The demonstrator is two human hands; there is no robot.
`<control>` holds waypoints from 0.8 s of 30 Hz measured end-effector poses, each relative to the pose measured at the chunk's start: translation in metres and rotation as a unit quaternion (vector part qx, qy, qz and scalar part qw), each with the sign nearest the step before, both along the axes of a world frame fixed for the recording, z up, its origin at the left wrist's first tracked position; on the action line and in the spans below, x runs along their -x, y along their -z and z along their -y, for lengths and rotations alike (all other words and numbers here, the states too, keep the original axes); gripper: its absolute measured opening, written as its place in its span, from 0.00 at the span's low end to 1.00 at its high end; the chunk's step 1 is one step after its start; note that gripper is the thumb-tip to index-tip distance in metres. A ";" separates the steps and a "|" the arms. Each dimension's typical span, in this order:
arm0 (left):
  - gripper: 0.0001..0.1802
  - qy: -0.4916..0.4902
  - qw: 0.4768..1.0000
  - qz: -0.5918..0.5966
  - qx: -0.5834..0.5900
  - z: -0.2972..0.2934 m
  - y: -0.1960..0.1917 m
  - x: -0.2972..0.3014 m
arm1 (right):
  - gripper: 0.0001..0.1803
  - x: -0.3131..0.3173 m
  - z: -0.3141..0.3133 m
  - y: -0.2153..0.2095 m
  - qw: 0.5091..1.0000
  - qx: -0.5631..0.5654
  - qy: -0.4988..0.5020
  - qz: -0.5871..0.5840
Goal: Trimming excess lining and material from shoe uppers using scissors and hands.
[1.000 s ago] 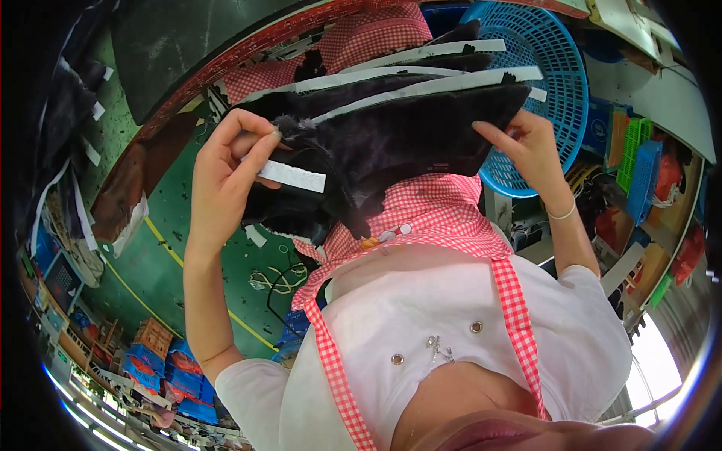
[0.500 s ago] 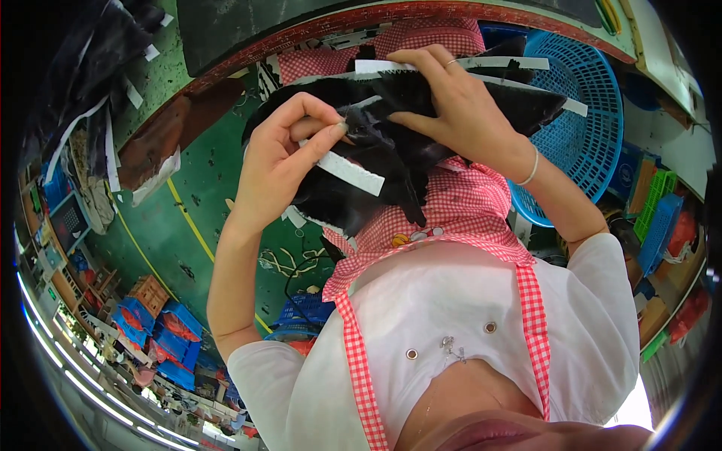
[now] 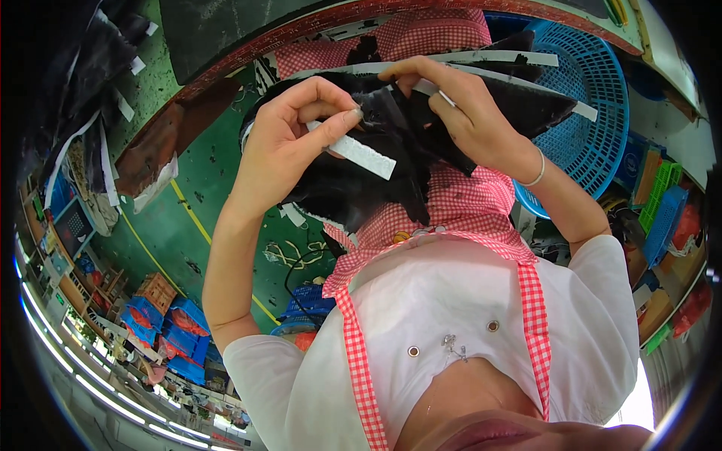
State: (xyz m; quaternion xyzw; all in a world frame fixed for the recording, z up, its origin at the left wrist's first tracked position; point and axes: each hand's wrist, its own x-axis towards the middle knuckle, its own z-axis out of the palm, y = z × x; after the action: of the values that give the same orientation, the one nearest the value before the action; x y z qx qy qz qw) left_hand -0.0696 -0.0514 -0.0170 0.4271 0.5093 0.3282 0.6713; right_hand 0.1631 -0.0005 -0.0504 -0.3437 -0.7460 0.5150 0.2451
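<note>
Soft black sheet pieces [image 3: 331, 188], perhaps leather or fabric, lie in a pile over my lap, with white strips along some edges. My left hand [image 3: 289, 143] is closed, thumb and forefinger tips pinched together at a black edge. A short white strip [image 3: 368, 159] passes behind that thumb and appears held in the hand. My right hand [image 3: 474, 116] rests on the pile to the right, fingers curled over a black piece; a bit of white shows between them, and its fingertips are partly hidden. Longer white-edged pieces [image 3: 534, 98] stick out to the right beyond this hand.
A blue plastic basket [image 3: 602, 135] stands at the right. The green worktable with a red edge [image 3: 301, 36] curves across the top. More black pieces with white strips [image 3: 83, 83] hang at the upper left. Blue crates [image 3: 188, 338] stand on the green floor at the left.
My left hand has moved slightly up and right, the white strip with it. The right fingers have curled inward from lying spread along the white-edged piece, and a black flap shows below them.
</note>
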 end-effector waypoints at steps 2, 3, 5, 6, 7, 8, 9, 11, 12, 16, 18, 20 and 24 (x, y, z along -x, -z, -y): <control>0.07 0.002 1.000 -0.010 0.003 0.000 0.001 0.000 | 0.15 0.007 0.000 0.004 0.999 0.010 0.018 -0.028; 0.09 0.004 1.000 -0.017 0.003 0.000 0.001 0.000 | 0.14 0.010 0.000 0.006 0.998 0.018 0.037 -0.053; 0.10 -0.008 1.000 -0.022 0.008 -0.001 -0.001 -0.003 | 0.13 0.014 -0.004 0.020 0.999 -0.032 0.016 -0.033; 0.11 -0.019 0.999 -0.024 0.012 -0.001 -0.002 -0.005 | 0.12 0.016 -0.005 0.024 0.996 -0.083 -0.005 -0.010; 0.11 -0.019 0.999 -0.026 0.013 -0.001 -0.002 -0.005 | 0.12 0.016 -0.005 0.024 0.997 -0.082 -0.006 -0.012; 0.11 -0.015 0.999 -0.039 0.004 -0.001 -0.002 -0.005 | 0.12 0.016 -0.005 0.024 0.996 -0.089 -0.019 -0.005; 0.11 -0.010 0.999 -0.052 -0.006 0.000 -0.001 -0.005 | 0.12 0.016 -0.005 0.023 0.995 -0.095 -0.032 0.001; 0.11 -0.005 0.998 -0.066 -0.013 0.000 0.001 -0.003 | 0.10 0.015 -0.004 0.023 0.995 -0.096 -0.032 -0.018; 0.11 -0.001 0.997 -0.079 -0.022 0.000 0.002 -0.003 | 0.09 0.014 -0.004 0.022 0.994 -0.098 -0.034 -0.037; 0.11 -0.024 0.999 -0.018 0.044 -0.003 -0.005 -0.002 | 0.08 0.007 -0.001 0.013 0.998 -0.024 -0.010 -0.060; 0.11 -0.006 0.999 -0.014 0.047 -0.005 -0.006 -0.001 | 0.12 0.005 -0.002 0.007 0.998 0.007 -0.016 -0.053; 0.11 -0.002 0.999 -0.016 0.052 -0.004 -0.007 -0.001 | 0.15 0.005 0.001 0.003 0.998 0.025 -0.006 -0.062; 0.11 -0.004 0.998 0.001 0.069 -0.006 -0.006 -0.002 | 0.22 0.001 -0.002 -0.001 0.997 0.006 -0.048 -0.067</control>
State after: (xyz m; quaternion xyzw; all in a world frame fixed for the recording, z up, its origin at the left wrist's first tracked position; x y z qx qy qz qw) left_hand -0.0680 -0.0457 -0.0112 0.3772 0.5315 0.2954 0.6985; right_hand 0.1617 0.0015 -0.0497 -0.2740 -0.7405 0.5523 0.2675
